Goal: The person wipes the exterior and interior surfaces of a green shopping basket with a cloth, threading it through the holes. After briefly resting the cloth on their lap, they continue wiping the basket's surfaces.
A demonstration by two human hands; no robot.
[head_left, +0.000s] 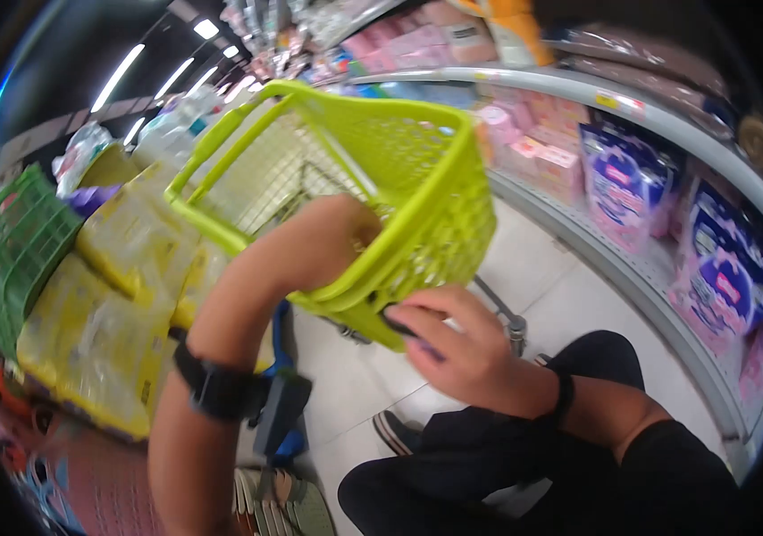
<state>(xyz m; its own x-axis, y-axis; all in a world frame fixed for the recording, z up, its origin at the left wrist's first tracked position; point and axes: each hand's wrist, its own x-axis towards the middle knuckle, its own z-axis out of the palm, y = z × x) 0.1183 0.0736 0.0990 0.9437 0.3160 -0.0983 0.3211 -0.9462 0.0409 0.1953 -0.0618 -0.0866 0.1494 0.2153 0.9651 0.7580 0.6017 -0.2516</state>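
Note:
A lime-green plastic shopping basket (pixel 440 192) with perforated sides stands tilted in front of me. My left hand (pixel 346 228) reaches over its near rim into the inside, so the fingers are hidden behind the rim. Against the outside of the near wall, my right hand (pixel 457 344) is closed, thumb and fingers pinched at a small black piece (pixel 398 320) low on the basket. Whether that piece belongs to the basket I cannot make out. A dark strap with a box-shaped device (pixel 283 413) sits on the left forearm.
Shelves (pixel 618 98) on the right carry pink boxes (pixel 551 165) and purple-and-pink packs (pixel 618 183). To the left are yellow plastic-wrapped packs (pixel 96 339) and a dark green basket (pixel 20 259). Slippers (pixel 283 505) show at the bottom left. Pale floor tiles (pixel 533 259) run between.

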